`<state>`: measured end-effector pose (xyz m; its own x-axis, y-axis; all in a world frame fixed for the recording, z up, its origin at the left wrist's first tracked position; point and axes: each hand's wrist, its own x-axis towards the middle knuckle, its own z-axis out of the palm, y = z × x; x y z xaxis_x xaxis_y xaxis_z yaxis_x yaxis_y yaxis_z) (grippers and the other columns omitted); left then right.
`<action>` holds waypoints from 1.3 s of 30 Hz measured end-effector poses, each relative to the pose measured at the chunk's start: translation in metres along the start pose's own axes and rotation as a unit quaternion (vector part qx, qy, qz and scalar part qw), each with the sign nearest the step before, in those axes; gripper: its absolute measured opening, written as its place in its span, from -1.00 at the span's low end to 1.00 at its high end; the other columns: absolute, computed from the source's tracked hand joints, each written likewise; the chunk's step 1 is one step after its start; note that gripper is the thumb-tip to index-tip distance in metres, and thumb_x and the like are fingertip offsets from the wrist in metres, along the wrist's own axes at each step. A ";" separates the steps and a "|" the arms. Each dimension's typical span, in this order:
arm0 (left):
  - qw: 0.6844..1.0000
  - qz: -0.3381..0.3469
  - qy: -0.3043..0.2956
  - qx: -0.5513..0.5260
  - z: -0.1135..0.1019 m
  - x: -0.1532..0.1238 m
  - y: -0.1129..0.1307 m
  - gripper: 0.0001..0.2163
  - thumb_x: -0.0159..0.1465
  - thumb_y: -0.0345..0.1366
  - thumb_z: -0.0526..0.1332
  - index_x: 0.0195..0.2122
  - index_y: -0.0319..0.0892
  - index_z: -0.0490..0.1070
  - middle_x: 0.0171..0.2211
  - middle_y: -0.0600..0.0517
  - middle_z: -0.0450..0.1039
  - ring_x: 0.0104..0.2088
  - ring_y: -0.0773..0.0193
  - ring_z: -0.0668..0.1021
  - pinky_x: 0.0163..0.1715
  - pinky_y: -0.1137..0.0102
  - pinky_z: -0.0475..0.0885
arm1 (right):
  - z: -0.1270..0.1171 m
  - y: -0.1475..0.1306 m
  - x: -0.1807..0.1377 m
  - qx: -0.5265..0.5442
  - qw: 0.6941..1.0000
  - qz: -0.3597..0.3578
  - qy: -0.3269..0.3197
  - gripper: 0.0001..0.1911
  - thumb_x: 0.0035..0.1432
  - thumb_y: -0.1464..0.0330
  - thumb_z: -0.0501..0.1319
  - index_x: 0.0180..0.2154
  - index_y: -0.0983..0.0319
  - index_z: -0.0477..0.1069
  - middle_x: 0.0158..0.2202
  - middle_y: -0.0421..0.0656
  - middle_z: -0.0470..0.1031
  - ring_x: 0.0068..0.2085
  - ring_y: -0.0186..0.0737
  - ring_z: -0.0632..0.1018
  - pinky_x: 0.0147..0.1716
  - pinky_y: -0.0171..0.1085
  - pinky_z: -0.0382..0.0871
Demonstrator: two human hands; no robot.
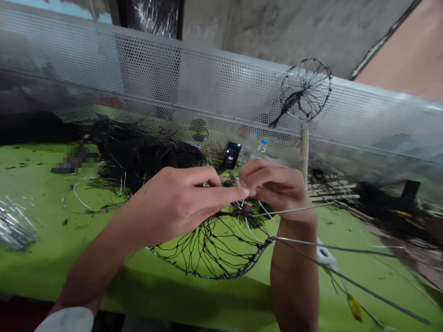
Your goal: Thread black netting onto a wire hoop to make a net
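A wire hoop with black knotted netting (207, 251) lies below my hands, its mesh gathered toward the middle. My left hand (187, 198) reaches across it from the left, thumb and index finger pinched together. My right hand (278, 186) meets it fingertip to fingertip, also pinching. A thin pale wire (246, 223) loops down from the fingertips, beside a tuft of cut black strands (256, 221). The exact grip on this wire is partly hidden by the fingers. Long grey wire ends (332, 248) run off the hoop to the right, past my right forearm.
Behind stands a perforated metal screen (214, 87). A finished-looking hoop net (306, 90) sits on a wooden post (303, 152). Black netting (138, 150), a phone (232, 155), a bottle (263, 146), metal pieces (17, 223) and a white power strip (325, 253) lie on the green table (145, 295).
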<state>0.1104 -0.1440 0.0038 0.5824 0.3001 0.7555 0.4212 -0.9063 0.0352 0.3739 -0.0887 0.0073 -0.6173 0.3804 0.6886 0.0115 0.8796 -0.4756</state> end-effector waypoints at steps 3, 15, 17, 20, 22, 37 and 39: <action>1.000 0.000 -0.012 0.010 0.003 0.003 -0.001 -0.73 0.47 -0.38 0.21 0.15 -0.06 0.52 -0.14 0.10 0.55 -0.40 0.50 0.50 -0.41 0.51 0.37 | 0.003 -0.001 0.001 0.020 1.000 -0.008 -0.012 -0.91 0.29 0.44 0.35 -0.22 0.14 0.63 -0.28 -0.18 0.53 -0.28 -0.23 0.54 -0.25 -0.19 0.43; 0.991 -0.019 -0.081 0.101 0.022 0.011 -0.007 -0.83 0.50 -0.41 0.04 -0.04 -0.18 0.42 -0.29 0.06 0.37 -0.48 0.34 0.41 -0.55 0.35 0.22 | 0.003 0.002 0.003 0.014 1.000 0.024 0.006 -0.91 0.29 0.42 0.35 -0.29 0.12 0.60 -0.38 -0.22 0.53 -0.33 -0.28 0.50 -0.32 -0.26 0.38; 0.988 -0.030 -0.102 0.113 0.022 0.011 -0.004 -0.85 0.51 -0.37 0.04 -0.06 -0.18 0.39 -0.28 0.05 0.35 -0.48 0.32 0.40 -0.57 0.33 0.16 | 0.004 0.005 0.003 0.013 1.000 0.020 -0.003 -0.91 0.30 0.39 0.33 -0.29 0.11 0.60 -0.38 -0.22 0.52 -0.34 -0.28 0.50 -0.33 -0.24 0.38; 0.989 -0.039 -0.113 0.092 0.018 0.009 -0.003 -0.87 0.52 -0.31 0.03 -0.04 -0.17 0.34 -0.24 0.02 0.36 -0.42 0.30 0.43 -0.52 0.34 0.19 | 0.001 0.010 0.001 0.000 1.000 0.027 0.007 -0.92 0.30 0.36 0.34 -0.29 0.10 0.60 -0.38 -0.21 0.54 -0.33 -0.26 0.52 -0.31 -0.22 0.39; 0.992 -0.052 -0.093 0.060 0.013 0.008 -0.005 -0.87 0.52 -0.33 0.01 -0.05 -0.16 0.32 -0.24 0.02 0.36 -0.36 0.28 0.45 -0.43 0.35 0.27 | -0.006 0.016 -0.003 -0.009 0.997 0.053 0.053 -0.93 0.27 0.34 0.37 -0.31 0.11 0.60 -0.37 -0.21 0.56 -0.32 -0.26 0.52 -0.30 -0.22 0.39; 0.996 -0.079 0.033 -0.032 -0.007 0.006 -0.061 -0.84 0.45 -0.33 0.12 -0.26 -0.18 0.45 -0.41 0.09 0.42 -0.42 0.38 0.41 -0.37 0.44 0.30 | 0.083 0.088 0.010 0.283 0.934 0.194 0.096 -0.67 0.30 0.05 0.32 -0.24 0.17 0.41 -0.27 -0.21 0.54 -0.28 -0.28 0.59 -0.19 -0.23 0.50; 0.994 -0.093 0.023 -0.048 -0.009 0.005 -0.065 -0.83 0.46 -0.30 0.13 -0.25 -0.18 0.46 -0.39 0.08 0.46 -0.40 0.37 0.43 -0.34 0.45 0.33 | 0.094 0.090 0.009 0.314 0.921 0.208 0.098 -0.67 0.31 0.05 0.31 -0.25 0.16 0.38 -0.30 -0.24 0.52 -0.39 -0.34 0.53 -0.36 -0.32 0.46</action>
<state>0.0797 -0.0867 0.0114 0.4673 0.4531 0.7591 0.4483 -0.8615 0.2383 0.2957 -0.0327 -0.0809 -0.5080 0.7458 0.4309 -0.2806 0.3297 -0.9014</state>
